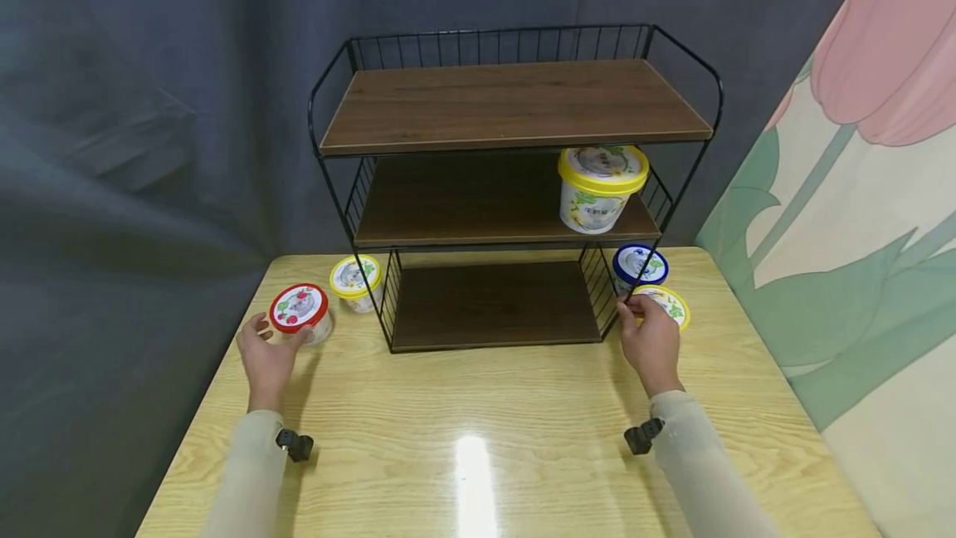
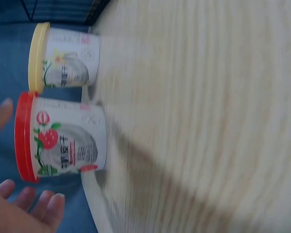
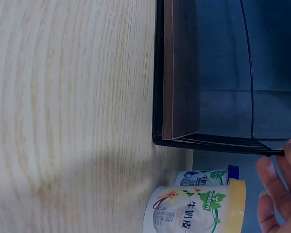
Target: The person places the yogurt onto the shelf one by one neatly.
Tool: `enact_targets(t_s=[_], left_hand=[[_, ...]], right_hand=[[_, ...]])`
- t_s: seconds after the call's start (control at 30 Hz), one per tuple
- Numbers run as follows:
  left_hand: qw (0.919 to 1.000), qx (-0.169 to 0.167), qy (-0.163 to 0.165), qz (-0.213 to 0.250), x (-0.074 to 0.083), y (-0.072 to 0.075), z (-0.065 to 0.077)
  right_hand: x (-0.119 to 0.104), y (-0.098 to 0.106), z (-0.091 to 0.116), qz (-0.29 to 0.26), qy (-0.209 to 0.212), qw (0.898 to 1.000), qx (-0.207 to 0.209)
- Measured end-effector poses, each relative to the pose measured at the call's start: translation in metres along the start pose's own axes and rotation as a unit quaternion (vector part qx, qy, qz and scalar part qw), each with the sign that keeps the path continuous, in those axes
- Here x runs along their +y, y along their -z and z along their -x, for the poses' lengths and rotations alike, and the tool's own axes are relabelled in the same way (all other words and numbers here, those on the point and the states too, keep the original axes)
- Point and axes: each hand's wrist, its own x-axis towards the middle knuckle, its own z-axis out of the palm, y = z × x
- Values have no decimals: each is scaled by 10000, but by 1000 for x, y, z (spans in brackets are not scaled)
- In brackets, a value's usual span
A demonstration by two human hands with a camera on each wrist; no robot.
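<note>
At the left, a white tub with a red lid (image 1: 299, 308) stands on the table. My left hand (image 1: 270, 355) is around its near side, thumb and fingers spread; the left wrist view shows gaps between the fingers (image 2: 33, 206) and the tub. Beside it stands a smaller-looking yellow-lidded tub (image 2: 70, 58). My right hand (image 1: 651, 344) pinches the front right post of a black wire shelf rack (image 3: 208, 144) between thumb and fingers. Just right of that hand is another yellow-lidded tub (image 3: 194, 211), with a blue-lidded tub (image 1: 640, 264) behind it.
The rack has three brown boards. A large yellow-lidded tub (image 1: 601, 189) stands at the right of the middle board (image 1: 463, 198). Dark cloth (image 1: 149, 106) hangs behind and left of the table (image 1: 418, 430); a flower-patterned panel (image 1: 859, 231) borders its right.
</note>
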Motion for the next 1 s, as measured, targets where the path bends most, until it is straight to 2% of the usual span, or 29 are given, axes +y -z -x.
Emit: enact_targets(t_s=[0.17, 0.3, 0.47, 0.73, 1.0], left_hand=[[9966, -805, 194, 4, -3, 5, -13], [9934, -1097, 330, 99, -5, 5, -19], [9928, -1076, 398, 337, -6, 3, -22], [9941, -903, 460, 376, -8, 2, -20], [9958, -508, 560, 521, -6, -5, -13]], right_hand=[[0, 0, -1, 0, 16, 10000, 58], [0, 0, 0, 15, -14, 10000, 2], [2, -1, 1, 60, -51, 10000, -48], [2, -3, 0, 71, -91, 9999, -78], [-1, -1, 1, 47, -106, 9999, -68]])
